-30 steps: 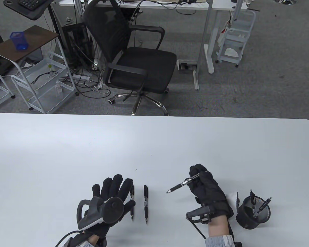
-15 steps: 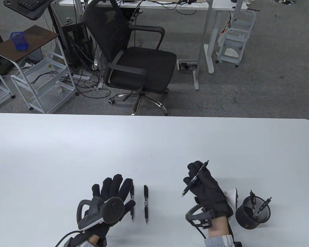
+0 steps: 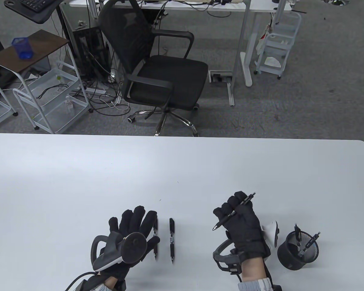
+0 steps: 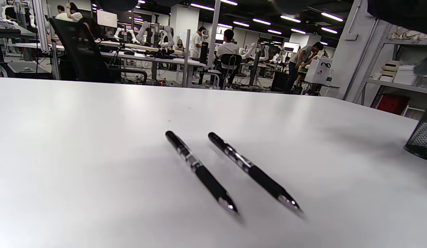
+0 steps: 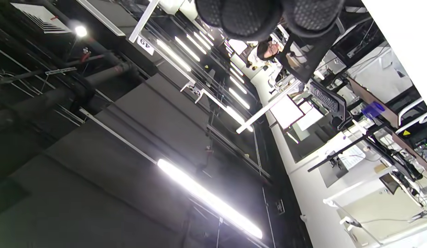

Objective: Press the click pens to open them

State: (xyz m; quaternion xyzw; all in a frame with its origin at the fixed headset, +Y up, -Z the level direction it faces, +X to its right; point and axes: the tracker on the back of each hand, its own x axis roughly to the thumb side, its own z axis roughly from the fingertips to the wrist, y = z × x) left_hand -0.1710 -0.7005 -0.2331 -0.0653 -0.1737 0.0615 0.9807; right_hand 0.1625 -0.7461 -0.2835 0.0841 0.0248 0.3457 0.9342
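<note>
My right hand (image 3: pixel 239 216) grips a black click pen (image 3: pixel 234 211) above the table, its tip pointing down-left and its button end up-right past the knuckles. Only that hand's curled fingertips (image 5: pixel 251 15) show in the right wrist view; the pen is hidden there. Two more black click pens lie side by side on the white table: one (image 3: pixel 155 238) (image 4: pixel 199 170) beside my left hand, the other (image 3: pixel 171 239) (image 4: pixel 251 170) just right of it. My left hand (image 3: pixel 133 227) rests flat on the table with fingers spread, its index finger touching the nearer pen.
A black mesh pen cup (image 3: pixel 297 250) with pens in it stands at the front right, its edge (image 4: pixel 422 139) seen in the left wrist view. The white table (image 3: pixel 182 169) stretches far ahead. A black office chair (image 3: pixel 157 72) stands beyond the far edge.
My right hand has turned the pen from pointing left to a steeper diagonal and curled tighter round it, shifting slightly left. The left hand and the two lying pens have not moved.
</note>
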